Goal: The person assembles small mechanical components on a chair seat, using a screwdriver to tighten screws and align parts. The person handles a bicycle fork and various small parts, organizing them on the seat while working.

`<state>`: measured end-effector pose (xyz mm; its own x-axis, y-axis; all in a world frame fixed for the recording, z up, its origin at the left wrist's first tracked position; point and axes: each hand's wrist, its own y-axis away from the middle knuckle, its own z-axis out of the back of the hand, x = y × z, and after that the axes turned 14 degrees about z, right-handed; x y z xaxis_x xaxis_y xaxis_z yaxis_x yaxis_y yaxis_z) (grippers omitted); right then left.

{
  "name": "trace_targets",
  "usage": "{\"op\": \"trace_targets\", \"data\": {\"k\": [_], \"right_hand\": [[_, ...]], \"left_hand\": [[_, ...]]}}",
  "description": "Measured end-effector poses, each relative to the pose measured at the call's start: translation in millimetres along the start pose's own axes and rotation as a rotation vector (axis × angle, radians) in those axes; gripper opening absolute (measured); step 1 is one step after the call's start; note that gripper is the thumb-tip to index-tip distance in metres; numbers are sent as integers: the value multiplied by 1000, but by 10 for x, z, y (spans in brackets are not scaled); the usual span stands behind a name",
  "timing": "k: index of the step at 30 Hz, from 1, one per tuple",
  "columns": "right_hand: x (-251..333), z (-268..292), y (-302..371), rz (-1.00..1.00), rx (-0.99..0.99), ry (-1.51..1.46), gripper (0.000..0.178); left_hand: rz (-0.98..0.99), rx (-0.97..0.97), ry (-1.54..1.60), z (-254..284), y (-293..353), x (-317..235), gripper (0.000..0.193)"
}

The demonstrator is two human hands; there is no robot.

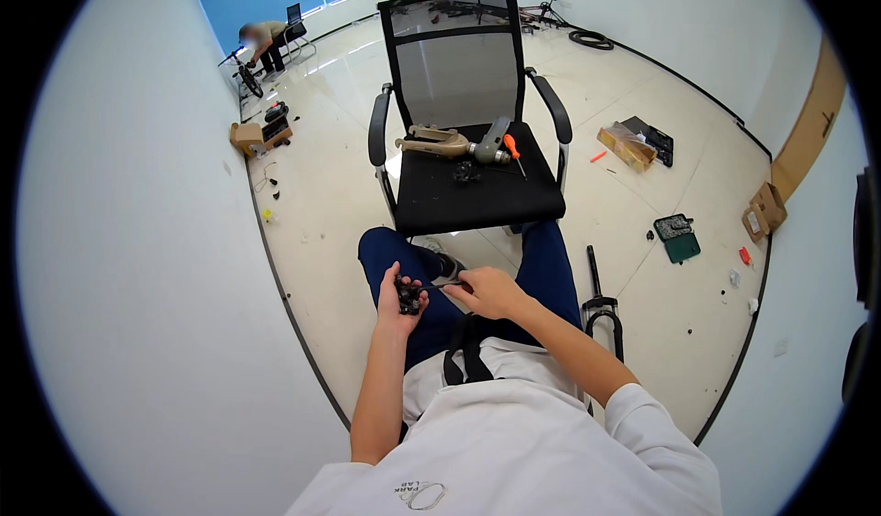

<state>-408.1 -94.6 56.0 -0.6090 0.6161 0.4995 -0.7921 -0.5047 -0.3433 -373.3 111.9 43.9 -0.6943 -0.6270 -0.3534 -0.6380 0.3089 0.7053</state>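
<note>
Above my lap, my left hand (397,297) is closed around a small black mechanical part (409,297), whose exact kind I cannot make out. From the right, my right hand (486,293) pinches a thin dark rod-like tool (442,286), its far end reaching the black part. Before my knees stands a black mesh-backed office chair (477,206). On its seat lie a tan forked piece (435,141), a grey piece with a rounded end (491,141), an orange-handled screwdriver (512,145) and a small clump of black parts (466,173).
A black bicycle fork (601,303) lies beside my right leg. Further right are a green case (679,241), a yellow box (628,147) and a cardboard box (764,211). Another person (264,43) bends over a bicycle (246,77) at the far left. Tyres (590,39) lie at the back.
</note>
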Motion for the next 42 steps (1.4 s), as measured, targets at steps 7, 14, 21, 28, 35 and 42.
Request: {"op": "trace_targets", "data": {"k": [7, 14, 21, 28, 35, 42], "right_hand": [[31, 88, -117, 33, -18, -20, 50], [-11, 114, -107, -6, 4, -53, 50], [-54, 59, -166, -32, 66, -95, 50], [-50, 138, -258, -2, 84, -118, 45], [102, 217, -200, 376, -228, 169, 27], [68, 330, -1, 169, -191, 63, 32]], "left_hand": [[-56, 1, -24, -77, 42, -88, 42], [-42, -14, -26, -106, -25, -83, 42], [-25, 7, 5, 16, -79, -79, 42], [-55, -6, 9, 18, -53, -117, 40], [-57, 85, 52, -271, 235, -97, 34], [-227, 17, -35, -501, 17, 7, 29]]}}
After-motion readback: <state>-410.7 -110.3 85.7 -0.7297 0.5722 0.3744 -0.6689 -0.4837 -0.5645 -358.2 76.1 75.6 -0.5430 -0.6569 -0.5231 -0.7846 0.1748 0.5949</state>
